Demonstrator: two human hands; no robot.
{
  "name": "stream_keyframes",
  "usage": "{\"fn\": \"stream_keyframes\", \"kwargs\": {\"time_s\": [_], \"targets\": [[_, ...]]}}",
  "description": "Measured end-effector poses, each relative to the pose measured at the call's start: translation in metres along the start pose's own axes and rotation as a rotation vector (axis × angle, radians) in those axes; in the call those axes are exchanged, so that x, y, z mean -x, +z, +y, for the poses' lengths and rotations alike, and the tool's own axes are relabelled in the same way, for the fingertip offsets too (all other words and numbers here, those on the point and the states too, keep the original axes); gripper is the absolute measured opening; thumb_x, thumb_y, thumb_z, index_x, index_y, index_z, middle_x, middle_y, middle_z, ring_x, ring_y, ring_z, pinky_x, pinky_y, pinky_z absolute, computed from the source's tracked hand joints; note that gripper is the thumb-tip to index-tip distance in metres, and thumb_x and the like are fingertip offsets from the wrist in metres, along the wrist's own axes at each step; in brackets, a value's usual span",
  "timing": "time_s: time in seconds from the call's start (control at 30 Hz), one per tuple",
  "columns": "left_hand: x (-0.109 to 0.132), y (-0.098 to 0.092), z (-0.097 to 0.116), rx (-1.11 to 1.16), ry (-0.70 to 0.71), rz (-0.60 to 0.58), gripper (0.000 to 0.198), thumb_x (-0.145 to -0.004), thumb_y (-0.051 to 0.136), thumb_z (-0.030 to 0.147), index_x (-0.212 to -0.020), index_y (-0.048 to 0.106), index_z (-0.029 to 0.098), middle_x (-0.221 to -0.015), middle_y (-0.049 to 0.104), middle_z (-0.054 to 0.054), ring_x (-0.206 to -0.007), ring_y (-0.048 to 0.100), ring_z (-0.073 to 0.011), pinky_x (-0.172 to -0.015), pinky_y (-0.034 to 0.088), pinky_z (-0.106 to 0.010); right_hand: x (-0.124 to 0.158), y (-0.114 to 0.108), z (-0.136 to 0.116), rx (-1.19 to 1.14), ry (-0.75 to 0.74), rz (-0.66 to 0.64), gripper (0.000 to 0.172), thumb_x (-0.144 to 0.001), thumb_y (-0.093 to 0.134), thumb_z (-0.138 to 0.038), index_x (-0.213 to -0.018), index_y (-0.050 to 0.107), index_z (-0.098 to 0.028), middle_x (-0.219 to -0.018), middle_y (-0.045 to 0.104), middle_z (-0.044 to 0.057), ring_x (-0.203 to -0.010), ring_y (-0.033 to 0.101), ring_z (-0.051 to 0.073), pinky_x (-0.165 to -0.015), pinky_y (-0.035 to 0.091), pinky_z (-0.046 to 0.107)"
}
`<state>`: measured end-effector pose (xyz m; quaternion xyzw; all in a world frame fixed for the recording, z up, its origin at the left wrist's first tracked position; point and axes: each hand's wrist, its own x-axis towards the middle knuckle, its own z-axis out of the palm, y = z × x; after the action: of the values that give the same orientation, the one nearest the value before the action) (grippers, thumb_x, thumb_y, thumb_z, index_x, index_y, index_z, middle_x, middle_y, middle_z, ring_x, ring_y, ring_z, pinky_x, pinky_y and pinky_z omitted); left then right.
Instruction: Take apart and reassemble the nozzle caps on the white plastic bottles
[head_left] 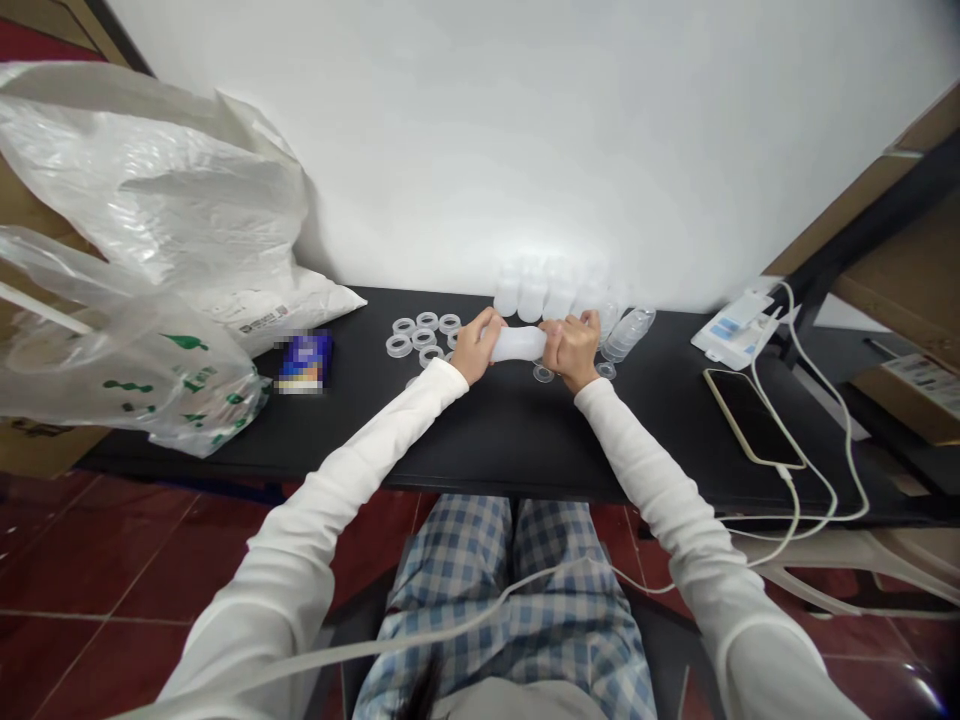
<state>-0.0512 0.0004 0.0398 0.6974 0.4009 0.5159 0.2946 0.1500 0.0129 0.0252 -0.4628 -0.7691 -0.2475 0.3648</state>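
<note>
A translucent white plastic bottle point(519, 344) lies sideways in the air between my hands, over the black table. My left hand point(476, 345) is closed around its left end, and my right hand point(571, 345) has its fingers wrapped round the other end. My fingers cover both ends of it. Left of my left hand lie several translucent ring-shaped caps point(427, 321). Behind my hands, similar frosted bottles point(532, 296) stand in a row against the wall. Beside my right hand is a leaning stack of clear plastic pieces point(628, 334). Small clear discs point(544, 374) lie just below it.
On the left stand a large white plastic sack point(172, 210) and a clear bag with green print point(187, 370), near a blue packet point(305, 361). At right are a phone point(754, 417) with a white cable point(844, 420) and a white plastic case point(735, 328).
</note>
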Motion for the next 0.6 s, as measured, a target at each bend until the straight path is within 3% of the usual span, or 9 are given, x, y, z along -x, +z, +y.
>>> {"fn": "stream_keyframes", "kwargs": {"time_s": [0.07,0.13,0.23,0.43,0.5,0.6], "targets": [[-0.003,0.002,0.003,0.171,-0.243,-0.055,0.049,-0.093,0.041,0.064,-0.078,0.054,0.02,-0.056,0.053,0.001,-0.04,0.045,-0.0108,-0.037,0.032,-0.023,-0.002,0.001,0.001,0.041,-0.042,0.028,0.045,-0.099,0.029,-0.028,-0.082,0.07,-0.019,-0.066,0.06,0.004,-0.067,0.048,0.02,-0.084,0.032,0.043],[-0.006,0.001,0.005,0.321,-0.42,-0.107,0.047,-0.091,0.043,0.065,-0.079,0.052,0.02,-0.051,0.052,0.001,-0.033,0.039,-0.0092,-0.033,0.022,-0.021,-0.004,0.002,0.0,0.07,-0.057,0.064,0.045,-0.101,0.029,-0.034,-0.091,0.071,-0.02,-0.074,0.064,0.006,-0.076,0.053,0.023,-0.087,0.033,0.043],[-0.01,-0.004,0.005,0.445,-0.534,-0.082,0.043,-0.09,0.045,0.063,-0.082,0.049,0.02,-0.051,0.053,0.002,-0.031,0.036,-0.0078,-0.032,0.017,-0.019,-0.006,0.002,-0.003,0.068,-0.03,0.079,0.044,-0.103,0.033,-0.045,-0.111,0.067,-0.02,-0.097,0.07,0.01,-0.095,0.059,0.026,-0.092,0.035,0.043],[-0.018,-0.023,-0.011,0.294,-0.33,0.329,0.038,-0.091,0.052,0.057,-0.081,0.058,0.02,-0.074,0.06,-0.002,-0.054,0.053,-0.0114,-0.04,0.036,-0.021,-0.007,-0.013,0.0,-0.059,-0.106,-0.164,0.037,-0.104,0.042,-0.042,-0.133,0.055,-0.026,-0.142,0.062,0.011,-0.133,0.051,0.027,-0.11,0.033,0.048],[-0.019,-0.028,-0.017,0.172,-0.21,0.393,0.045,-0.092,0.05,0.063,-0.081,0.059,0.021,-0.081,0.063,-0.004,-0.068,0.059,-0.0152,-0.049,0.045,-0.024,-0.008,-0.021,0.0,-0.072,-0.086,-0.205,0.045,-0.102,0.043,-0.047,-0.141,0.05,-0.026,-0.151,0.054,0.012,-0.142,0.045,0.029,-0.114,0.03,0.052],[-0.016,-0.031,-0.021,-0.016,0.001,0.387,0.055,-0.093,0.042,0.071,-0.082,0.061,0.021,-0.086,0.066,-0.005,-0.085,0.063,-0.0188,-0.074,0.055,-0.031,-0.009,-0.029,-0.003,-0.078,-0.029,-0.221,0.058,-0.101,0.039,-0.057,-0.149,0.043,-0.023,-0.156,0.048,0.015,-0.146,0.04,0.031,-0.117,0.026,0.054]]}}
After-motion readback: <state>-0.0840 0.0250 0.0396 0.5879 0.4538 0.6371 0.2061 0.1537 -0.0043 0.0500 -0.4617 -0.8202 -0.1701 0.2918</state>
